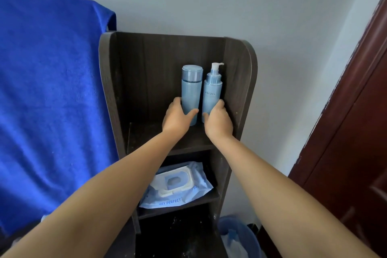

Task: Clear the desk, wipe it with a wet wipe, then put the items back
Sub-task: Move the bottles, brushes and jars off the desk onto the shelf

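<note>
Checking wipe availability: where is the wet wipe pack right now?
In the head view, the wet wipe pack lies on the dark stand's middle shelf, below the two blue bottles.

A home bedroom or dorm: a blue towel (48, 90) at left, skincare bottles (202, 92) on a dark shelf (240, 81), a brown door (356, 132) at right.

Both hands are on the top shelf (146, 132) of a dark wooden rack. Left hand (177, 117) wraps the capped blue bottle (191, 88), right hand (217, 122) wraps the pump bottle (212, 92) just beside it, both upright. A pack of wet wipes (178, 186) lies on the shelf below. Blue towel (48, 94) hangs to the left, blue bin (238, 234) down by the floor, dark red door (356, 132) on the right.
</note>
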A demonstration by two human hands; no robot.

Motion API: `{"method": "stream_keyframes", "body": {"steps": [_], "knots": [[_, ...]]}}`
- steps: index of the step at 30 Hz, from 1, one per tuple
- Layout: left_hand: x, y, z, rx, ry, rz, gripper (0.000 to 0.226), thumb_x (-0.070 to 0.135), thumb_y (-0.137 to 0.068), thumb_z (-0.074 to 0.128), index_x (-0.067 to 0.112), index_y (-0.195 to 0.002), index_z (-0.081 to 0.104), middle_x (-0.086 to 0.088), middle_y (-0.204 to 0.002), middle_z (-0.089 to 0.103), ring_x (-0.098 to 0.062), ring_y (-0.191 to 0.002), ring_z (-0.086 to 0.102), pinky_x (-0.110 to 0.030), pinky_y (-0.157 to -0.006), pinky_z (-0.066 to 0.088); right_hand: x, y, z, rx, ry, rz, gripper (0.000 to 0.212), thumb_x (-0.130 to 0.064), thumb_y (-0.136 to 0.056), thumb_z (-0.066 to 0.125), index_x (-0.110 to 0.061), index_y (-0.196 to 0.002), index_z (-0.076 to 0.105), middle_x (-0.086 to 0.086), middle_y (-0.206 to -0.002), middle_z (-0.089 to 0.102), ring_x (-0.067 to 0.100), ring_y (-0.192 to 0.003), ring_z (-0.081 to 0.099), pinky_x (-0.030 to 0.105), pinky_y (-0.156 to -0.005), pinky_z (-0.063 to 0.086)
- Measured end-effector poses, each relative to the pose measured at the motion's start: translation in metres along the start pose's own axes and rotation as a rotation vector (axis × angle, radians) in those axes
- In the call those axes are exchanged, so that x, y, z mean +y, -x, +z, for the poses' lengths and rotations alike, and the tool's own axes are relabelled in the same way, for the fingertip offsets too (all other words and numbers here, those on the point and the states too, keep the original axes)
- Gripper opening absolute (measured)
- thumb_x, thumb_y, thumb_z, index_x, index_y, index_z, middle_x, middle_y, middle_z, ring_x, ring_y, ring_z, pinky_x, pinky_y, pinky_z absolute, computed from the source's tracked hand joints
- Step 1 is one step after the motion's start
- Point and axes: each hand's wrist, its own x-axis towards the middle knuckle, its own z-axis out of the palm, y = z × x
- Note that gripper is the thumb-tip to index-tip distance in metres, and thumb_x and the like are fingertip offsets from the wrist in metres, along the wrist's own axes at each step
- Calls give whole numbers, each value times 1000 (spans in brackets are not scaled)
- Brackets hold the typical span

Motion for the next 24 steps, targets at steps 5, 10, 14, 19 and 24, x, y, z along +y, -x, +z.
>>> {"method": "stream_keyframes", "body": {"steps": [5,10,14,19,24], "knots": [[2,1,-1,-41,9,-25,59,31,-83,64,11,-132,37,-11,-132,49,-25,-118,49,-35,-89,44,4,5,-7,-55,-60,2,46,-17,-88,58,-3,-126,34,21,-128,52,37,-114,53,45,-87,46],[-4,48,-30,75,22,113,56,27,-84,63,15,-133,38,-4,-119,53,-14,-106,52,-27,-87,45,16,38,-16,10,-71,-250,53,-18,-89,55,-5,-136,33,16,-134,45,31,-123,45,41,-97,40],[-34,121,-73,86,59,218,36,17,-86,60,19,-121,48,5,-100,57,-6,-93,56,-20,-75,49,13,97,-1,32,-309,-631,30,-16,-87,46,-11,-116,52,-1,-103,57,18,-97,54,35,-87,44],[-126,198,-121,146,-37,6,30,11,-86,59,28,-109,51,8,-93,59,-2,-76,56,-14,-66,47,3,182,72,-380,-351,-785,26,-20,-86,44,-13,-106,58,-1,-96,60,18,-91,56,35,-82,47],[-235,249,-175,203,-208,-313,26,12,-84,60,16,-110,54,0,-92,59,-12,-85,57,-37,-78,51,-6,245,166,-744,-233,-750,32,-24,-84,42,-11,-108,58,5,-106,60,24,-102,55,39,-89,45]]}}
